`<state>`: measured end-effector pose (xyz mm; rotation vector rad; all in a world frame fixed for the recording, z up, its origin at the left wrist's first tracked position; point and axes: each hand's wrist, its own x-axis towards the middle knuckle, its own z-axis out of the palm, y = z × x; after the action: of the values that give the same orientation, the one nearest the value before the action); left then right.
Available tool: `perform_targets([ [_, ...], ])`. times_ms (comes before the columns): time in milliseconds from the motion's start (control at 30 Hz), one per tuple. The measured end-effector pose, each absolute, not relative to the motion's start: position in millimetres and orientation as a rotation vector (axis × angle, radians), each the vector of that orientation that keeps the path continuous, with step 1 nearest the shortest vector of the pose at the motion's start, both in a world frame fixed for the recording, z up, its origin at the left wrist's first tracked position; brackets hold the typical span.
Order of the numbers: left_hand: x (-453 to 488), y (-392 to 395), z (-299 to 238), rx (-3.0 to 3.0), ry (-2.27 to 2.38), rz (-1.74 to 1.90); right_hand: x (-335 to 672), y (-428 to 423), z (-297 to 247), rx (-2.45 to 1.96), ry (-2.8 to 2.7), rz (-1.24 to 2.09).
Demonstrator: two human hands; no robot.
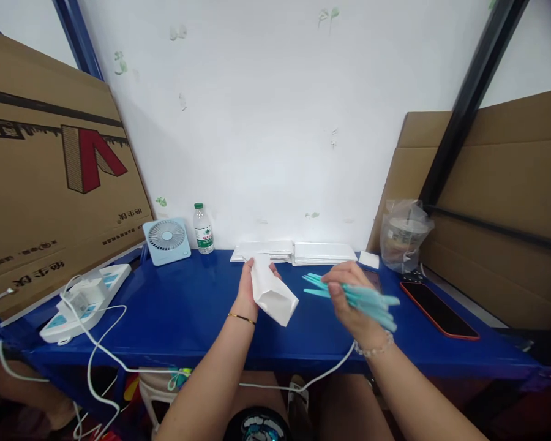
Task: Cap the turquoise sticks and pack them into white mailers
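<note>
My left hand (247, 286) is wrapped round a small white paper box (272, 293), tilted so that its open end faces me. In my right hand (352, 294) is a bunch of several slim turquoise sticks (371, 304), slightly smeared by motion; their exact kind I cannot make out. The sticks' thin tips point left towards the box, with a gap between them. Behind the hands, by the wall, lie two stacks of flat white boxes, a left stack (261, 250) and a right stack (324, 252).
A blue fan (166, 241) and a water bottle (204, 229) stand at the back left of the blue table (188, 312). A power strip (85, 303) with cables lies left. On the right are a phone (438, 310) and a bagged drink cup (404, 236). Cardboard flanks both sides.
</note>
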<state>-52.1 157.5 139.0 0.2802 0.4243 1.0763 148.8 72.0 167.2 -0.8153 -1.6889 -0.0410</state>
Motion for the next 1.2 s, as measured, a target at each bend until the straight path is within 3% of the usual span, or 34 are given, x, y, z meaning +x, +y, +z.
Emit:
perform_targets([
  [167,-23.4,157.8,120.9,0.052,0.448,1.116,131.8,58.1,169.4,-0.38,-2.009,-0.342],
  [300,-14.2,152.1,124.9,0.055,0.413,1.064,126.9,62.8,169.1,-0.374,-2.236,-0.319],
  [600,4.2,147.8,130.5,0.119,0.462,1.14,126.6,96.2,214.8,-0.666,-2.144,0.43],
  [733,15.0,155.0,138.1,0.097,0.397,1.209,132.1,117.2,239.5,-0.761,-2.166,0.574],
  [1033,15.1,156.6,141.9,0.048,0.397,1.263,134.2,122.6,252.6,-0.786,-2.156,0.482],
  [1200,11.1,157.2,137.5,0.032,0.368,1.235,144.6,112.2,242.5,-0.612,-2.276,0.246],
])
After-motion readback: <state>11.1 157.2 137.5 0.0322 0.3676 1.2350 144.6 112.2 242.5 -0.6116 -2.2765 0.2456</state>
